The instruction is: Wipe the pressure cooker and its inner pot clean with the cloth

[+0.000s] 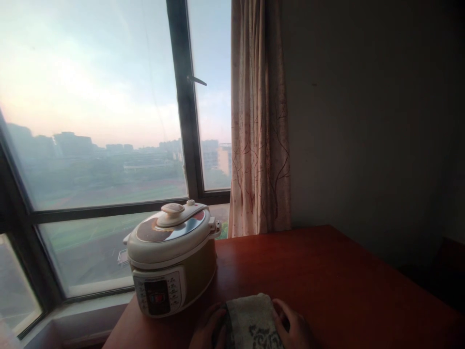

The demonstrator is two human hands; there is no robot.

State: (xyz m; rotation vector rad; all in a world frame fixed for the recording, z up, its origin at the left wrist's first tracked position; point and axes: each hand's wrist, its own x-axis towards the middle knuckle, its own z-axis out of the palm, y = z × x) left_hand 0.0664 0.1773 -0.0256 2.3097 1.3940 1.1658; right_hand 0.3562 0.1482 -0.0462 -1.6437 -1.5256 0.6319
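Observation:
At the bottom edge a folded cloth (250, 315), pale with a dark scroll pattern, lies on or just above the reddish-brown table (290, 271). My left hand (209, 327) grips its left side, fingers curled along the edge. On the other side my right hand (291, 324) closes on the right edge, thumb and fingers against the fabric. The frame cuts off the lower part of both hands and the cloth. Close by on the left stands an electric pressure cooker (172, 266), white and olive, with its lid on and a dark control panel in front.
Behind the cooker is a large window (109, 145) with a dark frame and a handle (198, 81). A patterned curtain (259, 121) hangs at its right side, above the table's back edge. A dark wall (356, 121) runs along the right.

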